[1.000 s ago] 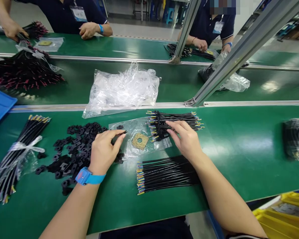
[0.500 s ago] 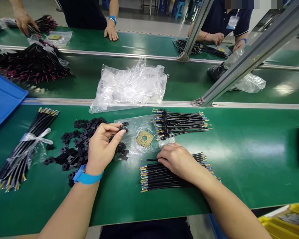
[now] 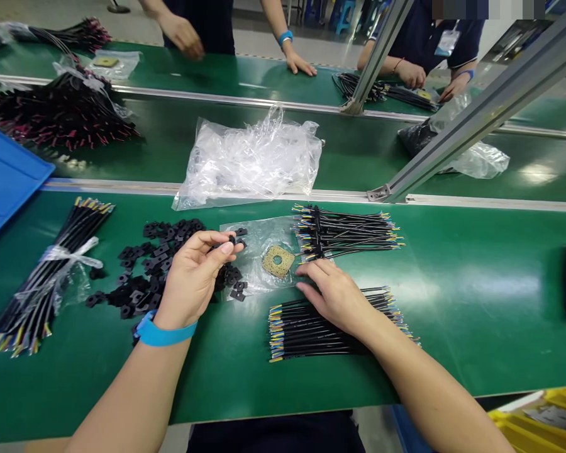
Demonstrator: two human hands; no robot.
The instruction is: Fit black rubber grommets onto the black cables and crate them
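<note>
Presently, I have the left hand point(image 3: 194, 277) pinching a small black piece point(image 3: 232, 240) between thumb and fingertips, near the loose pile point(image 3: 133, 294). The right hand point(image 3: 336, 294), thumb and forefinger parted, is over the near row of cables point(image 3: 302, 330), close to the sponge point(image 3: 277, 269); whether it touches any I cannot tell.

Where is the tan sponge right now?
In the head view, the tan sponge lies near the center on a clear plastic bag, between the left hand and the right hand, beside the upper cable bunch's lower-left corner.
</note>
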